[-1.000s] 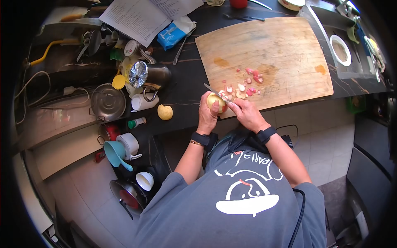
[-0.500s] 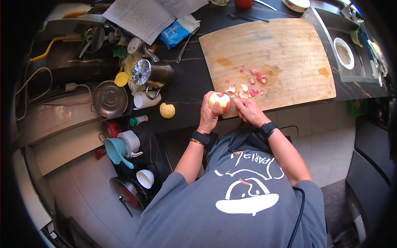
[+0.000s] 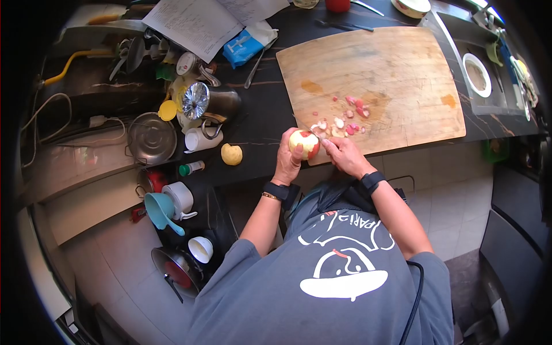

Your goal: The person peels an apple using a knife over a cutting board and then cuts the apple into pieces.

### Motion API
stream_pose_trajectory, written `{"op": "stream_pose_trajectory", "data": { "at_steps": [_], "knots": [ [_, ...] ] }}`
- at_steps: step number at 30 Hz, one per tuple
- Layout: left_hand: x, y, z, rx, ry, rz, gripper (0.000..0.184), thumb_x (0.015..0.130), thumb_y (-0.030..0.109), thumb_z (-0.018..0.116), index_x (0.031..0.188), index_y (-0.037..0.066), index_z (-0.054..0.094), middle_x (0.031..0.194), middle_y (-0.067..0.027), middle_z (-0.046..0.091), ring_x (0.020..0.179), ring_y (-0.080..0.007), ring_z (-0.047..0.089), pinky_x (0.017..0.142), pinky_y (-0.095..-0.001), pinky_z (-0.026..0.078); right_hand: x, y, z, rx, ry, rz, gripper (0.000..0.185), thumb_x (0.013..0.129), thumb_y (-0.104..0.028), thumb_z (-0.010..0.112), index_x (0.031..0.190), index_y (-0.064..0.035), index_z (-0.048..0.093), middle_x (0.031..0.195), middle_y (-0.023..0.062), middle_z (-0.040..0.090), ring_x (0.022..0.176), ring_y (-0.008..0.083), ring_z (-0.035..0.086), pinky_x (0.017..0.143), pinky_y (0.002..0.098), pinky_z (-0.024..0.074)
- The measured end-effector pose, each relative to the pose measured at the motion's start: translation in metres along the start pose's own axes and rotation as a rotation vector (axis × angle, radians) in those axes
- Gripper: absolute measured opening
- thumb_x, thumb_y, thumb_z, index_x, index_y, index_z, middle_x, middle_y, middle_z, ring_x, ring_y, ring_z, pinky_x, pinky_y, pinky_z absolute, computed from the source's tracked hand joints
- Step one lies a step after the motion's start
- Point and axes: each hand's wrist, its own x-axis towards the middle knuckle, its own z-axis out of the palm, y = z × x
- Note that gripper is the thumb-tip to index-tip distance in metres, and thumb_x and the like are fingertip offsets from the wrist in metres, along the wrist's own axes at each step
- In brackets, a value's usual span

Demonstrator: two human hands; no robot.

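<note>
A partly peeled apple point(image 3: 305, 144), pale with patches of red skin, is in my left hand point(image 3: 286, 161), whose fingers wrap its left side and thumb lies across the front. My right hand point(image 3: 347, 156) is closed round a small knife point(image 3: 315, 135); its thin blade lies against the top of the apple, and its handle is mostly hidden in my fingers. Both hands are at the near left edge of the wooden cutting board point(image 3: 397, 69). Bits of red and pale peel point(image 3: 351, 115) lie scattered on the board. A peeled apple point(image 3: 232, 154) sits on the dark counter to the left.
Left of the board stand a steel jug point(image 3: 221, 103), a white cup point(image 3: 201, 140) and a green-capped bottle point(image 3: 191, 168). Farther back lie a blue packet point(image 3: 244, 47), printed sheets point(image 3: 192, 26) and a dark utensil point(image 3: 345, 25). A sink point(image 3: 460, 46) is at the right.
The knife has shifted slightly on the apple, and more of its blade shows beyond the top. My hands have hardly moved.
</note>
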Motion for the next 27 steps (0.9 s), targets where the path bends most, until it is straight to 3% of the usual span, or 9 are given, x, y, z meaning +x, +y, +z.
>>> {"op": "stream_pose_trajectory", "data": {
  "at_steps": [3, 7, 9, 12, 16, 19, 22, 24, 27],
  "knots": [
    [-0.001, 0.002, 0.0, -0.01, 0.002, 0.012, 0.081, 0.084, 0.072, 0.056, 0.128, 0.004, 0.047, 0.111, -0.0104, 0.058, 0.102, -0.0189, 0.057, 0.092, -0.0313, 0.046, 0.004, -0.001, -0.003, 0.028, -0.071, 0.139, 0.039, 0.099, -0.034, 0.053, 0.092, 0.0028, 0.065, 0.068, 0.0163, 0.061, 0.064, 0.0209, 0.056, 0.063, 0.0369, 0.0458],
    [0.001, -0.008, -0.006, -0.064, -0.03, 0.006, 0.083, 0.081, 0.072, 0.058, 0.129, 0.004, 0.047, 0.114, -0.0101, 0.057, 0.108, -0.019, 0.055, 0.096, -0.0316, 0.043, -0.004, -0.008, -0.003, 0.09, -0.109, 0.168, 0.038, 0.099, -0.033, 0.054, 0.093, 0.0023, 0.065, 0.068, 0.0167, 0.06, 0.064, 0.0216, 0.057, 0.063, 0.0373, 0.0465],
    [0.0, -0.015, -0.009, -0.063, -0.037, 0.017, 0.085, 0.081, 0.073, 0.059, 0.129, 0.004, 0.047, 0.115, -0.01, 0.056, 0.109, -0.019, 0.054, 0.097, -0.0318, 0.042, -0.008, -0.007, -0.001, 0.022, -0.038, -0.029, 0.035, 0.098, -0.032, 0.055, 0.1, 0.0008, 0.066, 0.072, 0.0193, 0.062, 0.067, 0.0268, 0.061, 0.065, 0.0389, 0.0483],
    [0.001, -0.022, -0.009, -0.081, -0.065, 0.007, 0.087, 0.079, 0.074, 0.059, 0.13, 0.004, 0.047, 0.117, -0.0104, 0.055, 0.111, -0.0194, 0.052, 0.099, -0.0323, 0.041, -0.012, -0.013, -0.003, -0.09, -0.002, -0.143, 0.033, 0.097, -0.031, 0.056, 0.106, -0.0012, 0.067, 0.079, 0.0224, 0.065, 0.074, 0.0322, 0.065, 0.069, 0.0389, 0.0494],
    [0.002, -0.02, -0.008, -0.023, -0.053, 0.053, 0.086, 0.079, 0.074, 0.058, 0.128, 0.004, 0.048, 0.113, -0.0101, 0.055, 0.109, -0.0215, 0.053, 0.097, -0.0329, 0.041, -0.013, -0.016, -0.004, -0.148, 0.008, -0.128, 0.032, 0.097, -0.03, 0.056, 0.107, -0.0025, 0.068, 0.087, 0.0234, 0.067, 0.079, 0.0351, 0.065, 0.071, 0.0385, 0.0496],
    [0.003, -0.017, -0.007, 0.035, -0.057, 0.085, 0.086, 0.079, 0.076, 0.056, 0.126, 0.004, 0.049, 0.111, -0.011, 0.054, 0.106, -0.024, 0.054, 0.095, -0.0343, 0.042, -0.007, -0.007, -0.002, -0.083, 0.028, -0.134, 0.033, 0.097, -0.03, 0.056, 0.108, -0.0018, 0.068, 0.086, 0.0221, 0.067, 0.076, 0.0318, 0.065, 0.071, 0.0379, 0.0497],
    [0.004, -0.013, -0.007, 0.096, -0.06, 0.122, 0.087, 0.079, 0.078, 0.053, 0.125, 0.004, 0.05, 0.109, -0.0127, 0.054, 0.104, -0.0266, 0.054, 0.094, -0.036, 0.043, -0.001, 0.0, -0.003, 0.026, -0.027, -0.047, 0.036, 0.098, -0.032, 0.055, 0.098, 0.0013, 0.068, 0.073, 0.0163, 0.066, 0.066, 0.0237, 0.063, 0.065, 0.036, 0.0488],
    [0.004, -0.012, -0.008, 0.127, -0.064, 0.14, 0.088, 0.079, 0.079, 0.052, 0.125, 0.004, 0.05, 0.108, -0.0136, 0.054, 0.103, -0.0277, 0.055, 0.093, -0.0368, 0.043, 0.003, 0.005, -0.005, 0.048, -0.093, 0.083, 0.04, 0.098, -0.034, 0.054, 0.084, 0.0019, 0.064, 0.062, 0.0086, 0.058, 0.059, 0.0155, 0.056, 0.058, 0.0332, 0.0456],
    [0.005, -0.013, -0.008, 0.135, -0.067, 0.175, 0.084, 0.082, 0.077, 0.049, 0.123, 0.004, 0.051, 0.108, -0.0149, 0.055, 0.104, -0.0287, 0.055, 0.094, -0.0371, 0.043, 0.001, 0.003, -0.006, 0.09, -0.09, 0.133, 0.044, 0.098, -0.036, 0.054, 0.074, -0.0003, 0.059, 0.058, 0.0031, 0.053, 0.054, 0.0126, 0.052, 0.053, 0.0316, 0.0425]
  ]
}}
